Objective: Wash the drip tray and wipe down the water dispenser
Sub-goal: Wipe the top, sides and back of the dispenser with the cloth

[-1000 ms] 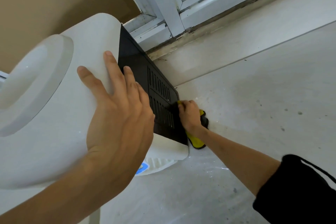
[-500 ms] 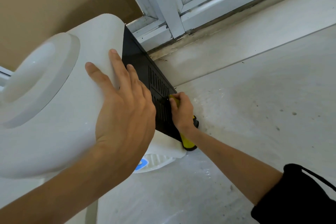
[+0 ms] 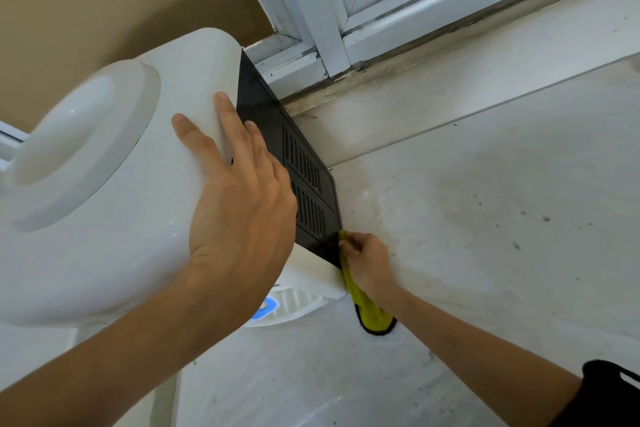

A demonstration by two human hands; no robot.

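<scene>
On the pale, speckled counter below a white-framed window, the white plastic water dispenser with a black vented back panel stands with its back toward the sill. The step in hand looks like the wipe-down: the right hand grips a yellow cleaning cloth with a dark hem and presses it against the panel's lower corner, the loose end trailing to the counter. The left hand lies flat on the white top, fingers straight and spread, their tips at the black edge, apparently steadying the unit. The right forearm reaches in low from the right, a black sleeve at the frame's edge. The white ribbed drip tray pokes out under the dispenser's base. Next, the cloth probably needs drawing along the panel while the left hand braces.
</scene>
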